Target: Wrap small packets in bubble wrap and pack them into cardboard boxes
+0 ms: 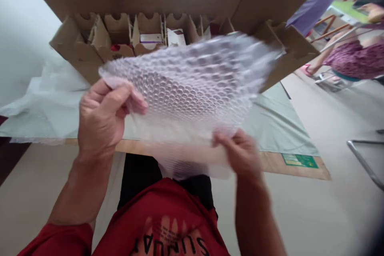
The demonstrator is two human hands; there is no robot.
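clear bubble-wrap sheet (192, 84) was held spread: left hand (102, 120) clenched on one corner, right hand (240, 156) pinching the lower edge. even tension looked best, off the brown divided cardboard box (75, 48).

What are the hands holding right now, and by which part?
One bubble wrap sheet, held by both: the left hand pinches its left corner, the right hand pinches its lower edge.

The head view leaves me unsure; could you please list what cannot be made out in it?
- Head view: bubble wrap right end, blurred by motion.
- Head view: cardboard box right compartments, hidden behind the bubble wrap.
- Head view: another person, cut off by the right edge.
- Head view: shirt lettering, cut off by the bottom edge.
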